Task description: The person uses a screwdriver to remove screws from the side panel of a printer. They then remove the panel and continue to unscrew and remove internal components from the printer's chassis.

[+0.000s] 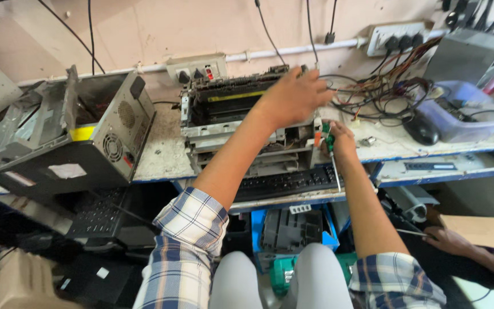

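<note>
Cluttered workbench [161, 154] | stripped printer [241, 126] at centre, covers already off, frame left | left hand [295, 94] spread on printer's top | right hand [341, 140] beside printer, gripping screwdriver [333, 160]

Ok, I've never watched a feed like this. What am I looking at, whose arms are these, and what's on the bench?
This is one picture from a camera worn on a person's head, looking down at their own arms and lap. There is no machine doing the work, only bare hands. The left hand rests on top of an opened printer with its covers off, standing on the workbench. The right hand has its grip closed on a green-handled screwdriver, tip pointing down beside the printer. A black keyboard lies in front of it. To the left sits an open computer case; to the right are a tangle of wires and a mouse. Another person's hand shows at the lower right.
</note>
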